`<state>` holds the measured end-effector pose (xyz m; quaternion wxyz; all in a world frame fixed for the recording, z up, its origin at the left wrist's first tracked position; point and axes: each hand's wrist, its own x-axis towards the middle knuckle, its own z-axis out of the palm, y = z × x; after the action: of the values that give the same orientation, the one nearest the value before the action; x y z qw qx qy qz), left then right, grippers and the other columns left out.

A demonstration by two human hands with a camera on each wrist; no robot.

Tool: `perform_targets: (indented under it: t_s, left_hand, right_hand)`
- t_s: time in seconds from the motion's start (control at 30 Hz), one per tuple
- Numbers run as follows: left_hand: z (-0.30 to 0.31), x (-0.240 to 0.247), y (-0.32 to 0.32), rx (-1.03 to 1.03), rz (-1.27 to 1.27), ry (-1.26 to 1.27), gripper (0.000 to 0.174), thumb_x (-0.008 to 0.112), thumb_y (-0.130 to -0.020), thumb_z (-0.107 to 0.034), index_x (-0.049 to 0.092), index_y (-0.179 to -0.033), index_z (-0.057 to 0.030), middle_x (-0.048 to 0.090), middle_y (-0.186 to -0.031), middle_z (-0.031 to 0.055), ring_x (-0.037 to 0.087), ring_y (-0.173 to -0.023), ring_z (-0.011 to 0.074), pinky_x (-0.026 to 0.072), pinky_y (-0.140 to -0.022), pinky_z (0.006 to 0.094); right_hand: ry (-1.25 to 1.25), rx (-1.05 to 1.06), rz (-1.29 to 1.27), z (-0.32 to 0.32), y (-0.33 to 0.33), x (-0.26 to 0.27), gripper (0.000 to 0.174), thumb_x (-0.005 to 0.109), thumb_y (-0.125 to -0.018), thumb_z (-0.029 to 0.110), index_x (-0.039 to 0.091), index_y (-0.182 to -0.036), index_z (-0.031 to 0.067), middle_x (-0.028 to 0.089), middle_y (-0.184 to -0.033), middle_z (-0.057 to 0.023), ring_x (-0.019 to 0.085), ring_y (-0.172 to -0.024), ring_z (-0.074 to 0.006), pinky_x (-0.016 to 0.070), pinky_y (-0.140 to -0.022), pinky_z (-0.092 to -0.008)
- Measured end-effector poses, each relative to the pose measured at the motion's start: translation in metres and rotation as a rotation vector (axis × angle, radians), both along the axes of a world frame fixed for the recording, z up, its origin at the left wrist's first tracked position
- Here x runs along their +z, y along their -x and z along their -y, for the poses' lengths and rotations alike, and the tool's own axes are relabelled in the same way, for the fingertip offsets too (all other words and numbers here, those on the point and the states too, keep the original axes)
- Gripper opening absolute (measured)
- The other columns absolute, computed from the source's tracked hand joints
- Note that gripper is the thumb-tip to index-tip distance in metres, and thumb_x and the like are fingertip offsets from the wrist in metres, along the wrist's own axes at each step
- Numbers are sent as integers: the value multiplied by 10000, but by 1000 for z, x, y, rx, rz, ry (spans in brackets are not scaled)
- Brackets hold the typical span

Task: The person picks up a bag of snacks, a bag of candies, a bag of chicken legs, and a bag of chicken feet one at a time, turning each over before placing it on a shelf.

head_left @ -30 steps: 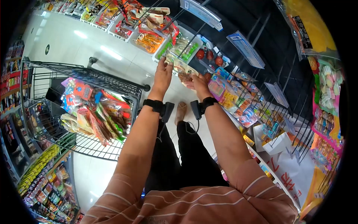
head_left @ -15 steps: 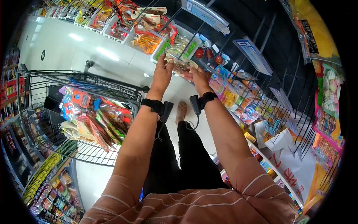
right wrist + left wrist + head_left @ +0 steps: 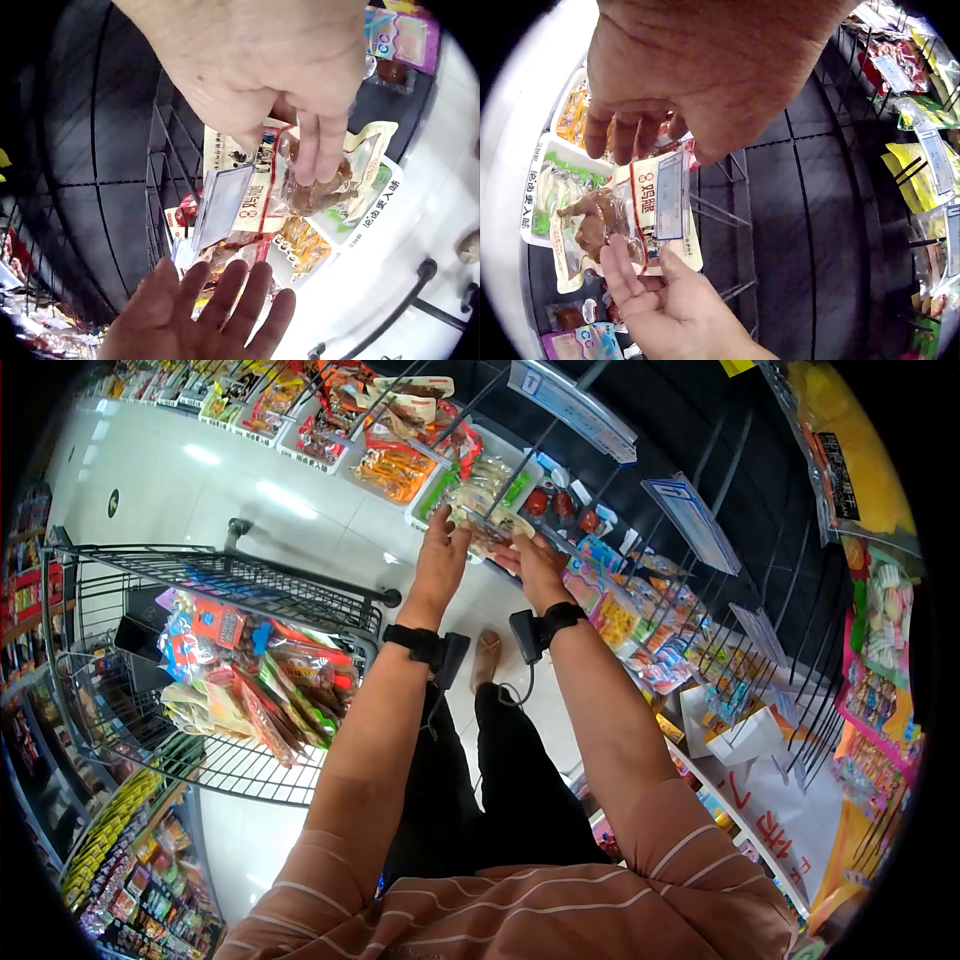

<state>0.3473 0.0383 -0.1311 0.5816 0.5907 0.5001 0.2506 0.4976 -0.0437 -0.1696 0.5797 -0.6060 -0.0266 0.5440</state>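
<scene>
A cream vacuum pack of chicken leg (image 3: pixel 596 225) with a clear window hangs at a wire rack hook behind a price tag (image 3: pixel 673 196). My right hand (image 3: pixel 540 568) is at the pack; in the right wrist view, straight fingers (image 3: pixel 319 150) rest over the brown meat in the window and the thumb lies at the printed part. My left hand (image 3: pixel 438 572) is across from it, empty, its fingers spread and slightly bent near the price tag, as the right wrist view shows its palm (image 3: pixel 202 322).
A black shopping cart (image 3: pixel 210 755) with several snack packs (image 3: pixel 265 705) stands at my left. White trays of wrapped snacks (image 3: pixel 395 470) run along the shelf ahead. Wire hooks with price tags (image 3: pixel 690 520) jut out at the right, above more packaged sweets (image 3: pixel 650 615).
My right hand has shifted slightly over the chicken leg pack, its fingers now straighter. The left hand has stayed nearly in place. The head view has turned a little.
</scene>
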Motion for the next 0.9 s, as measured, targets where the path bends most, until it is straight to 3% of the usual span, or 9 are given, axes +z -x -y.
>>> perform_targets:
  t_s: [0.27, 0.37, 0.47, 0.57, 0.63, 0.73, 0.77, 0.83, 0.9]
  left_hand:
    - [-10, 11, 2, 24, -61, -36, 516, 530, -970, -299, 443, -1348, 42, 616, -1146, 289, 606, -1085, 377, 481, -917, 393]
    - [-20, 12, 1, 74, -45, -64, 516, 505, -979, -322, 460, -1327, 56, 641, -1107, 274, 615, -1068, 378, 477, -917, 393]
    - [-45, 11, -1, 111, -39, 23, 547, 467, -987, -349, 452, -1322, 83, 602, -1178, 299, 583, -1125, 386, 441, -969, 392]
    - [-83, -26, -5, 204, 140, 102, 623, 461, -980, -437, 359, -1440, -30, 550, -1288, 184, 569, -1147, 281, 468, -911, 359]
    - [-117, -41, -5, 177, 175, 83, 619, 462, -978, -438, 351, -1450, -53, 499, -1349, 179, 551, -1176, 292, 471, -916, 388]
    - [-139, -42, -7, 126, 123, -80, 487, 423, -995, -347, 416, -1367, -32, 501, -1331, 213, 520, -1203, 344, 444, -959, 400]
    - [-144, -41, -7, 77, 48, -232, 417, 401, -1001, -290, 466, -1299, -6, 510, -1304, 261, 500, -1207, 392, 412, -1004, 408]
    - [-152, -37, 5, -169, -280, -767, 378, 505, -903, -61, 474, -1278, -22, 515, -1303, 221, 546, -1144, 404, 474, -945, 404]
    - [-160, -33, 7, -303, -350, -753, 370, 509, -860, 2, 501, -1229, -17, 530, -1279, 235, 536, -1134, 427, 467, -955, 419]
  right_hand:
    - [-18, -54, -61, -12, 1, -4, 372, 552, -981, 287, 511, -1247, 29, 602, -1152, -131, 689, -943, -289, 584, -801, -356]
    - [31, -44, -85, -16, -2, 4, 373, 526, -989, 228, 473, -1289, 13, 555, -1264, -153, 625, -1099, -325, 534, -933, -387]
    - [47, -91, -76, -23, -2, 4, 378, 525, -988, 228, 465, -1294, 14, 560, -1249, -150, 624, -1100, -326, 533, -941, -392]
    - [85, -143, -85, -32, -4, -6, 366, 512, -991, 224, 463, -1288, 15, 543, -1260, -151, 631, -1071, -299, 548, -925, -399]
    - [59, -170, -99, -36, -3, -13, 368, 494, -997, 252, 470, -1290, 32, 530, -1281, -142, 616, -1080, -270, 553, -917, -408]
    - [84, -114, 5, -37, -5, -17, 409, 482, -1000, 281, 441, -1336, 52, 518, -1297, -133, 576, -1143, -273, 546, -927, -419]
    - [86, -104, 21, -38, -4, -18, 436, 484, -998, 293, 421, -1354, 50, 502, -1309, -141, 559, -1166, -284, 541, -932, -423]
    - [91, -81, 52, -41, 0, -10, 493, 488, -994, 316, 380, -1391, 45, 471, -1333, -155, 523, -1212, -305, 529, -942, -431]
    - [94, -88, 42, -41, 5, 0, 552, 500, -986, 339, 338, -1416, 33, 428, -1368, -175, 505, -1230, -333, 504, -969, -436]
